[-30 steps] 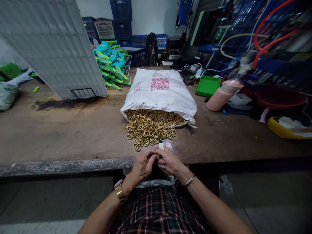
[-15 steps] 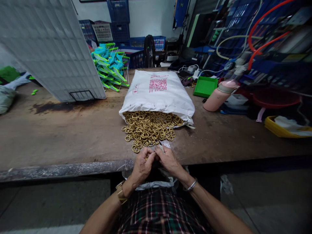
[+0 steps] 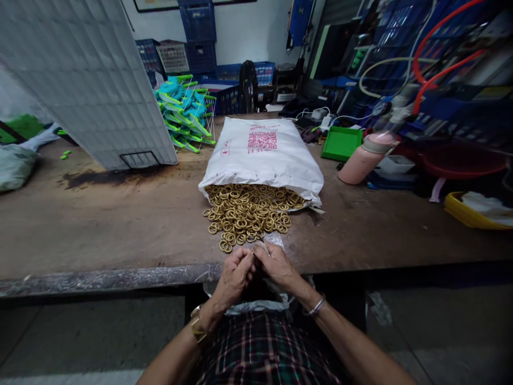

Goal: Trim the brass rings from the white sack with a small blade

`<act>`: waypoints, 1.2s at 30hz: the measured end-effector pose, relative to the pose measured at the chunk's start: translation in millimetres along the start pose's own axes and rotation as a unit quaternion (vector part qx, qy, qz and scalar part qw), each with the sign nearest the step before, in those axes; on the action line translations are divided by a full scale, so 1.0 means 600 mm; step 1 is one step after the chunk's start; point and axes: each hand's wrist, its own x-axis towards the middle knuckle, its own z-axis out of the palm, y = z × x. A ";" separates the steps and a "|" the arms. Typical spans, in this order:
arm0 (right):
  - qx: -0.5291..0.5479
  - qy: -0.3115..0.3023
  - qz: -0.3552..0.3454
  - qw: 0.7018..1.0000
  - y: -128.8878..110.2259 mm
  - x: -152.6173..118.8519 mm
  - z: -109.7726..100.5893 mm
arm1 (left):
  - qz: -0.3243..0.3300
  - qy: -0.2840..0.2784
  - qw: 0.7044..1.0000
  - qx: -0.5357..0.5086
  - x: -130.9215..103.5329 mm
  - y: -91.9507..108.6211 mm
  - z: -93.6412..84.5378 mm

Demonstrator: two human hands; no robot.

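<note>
On the table (image 3: 120,235), a sack (image 3: 262,160) lies in the middle, mouth to the near side, rings (image 3: 242,218) in it and before it. The left hand (image 3: 233,274) and right hand (image 3: 278,268) are just nearer. A panel (image 3: 100,85) stands left, a tray (image 3: 342,143) and bottle (image 3: 363,161) right, the bottle nearer; crates (image 3: 197,29) stand far behind.

1. Left hand (image 3: 233,275): bare, with a broad, shiny, gold-coloured watch band (image 3: 198,326) at the wrist.
2. Right hand (image 3: 281,271): bare, with a slim, rounded, silvery bangle (image 3: 317,305) at the wrist.
3. Plaid garment (image 3: 266,347) over the torso: dark cloth crossed by thin pale and pinkish lines, with muted green patches low down.
</note>
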 end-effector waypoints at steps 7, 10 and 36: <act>-0.034 0.006 -0.009 0.999 -0.013 0.003 -0.003 | 0.050 0.004 0.998 0.030 -0.002 -0.003 -0.002; -0.078 0.042 0.003 0.996 -0.007 0.004 -0.007 | 0.035 -0.001 0.999 0.013 -0.002 -0.003 -0.004; -0.424 -0.097 -0.110 0.894 -0.011 -0.016 -0.004 | 0.107 0.028 0.992 0.067 -0.001 -0.013 -0.021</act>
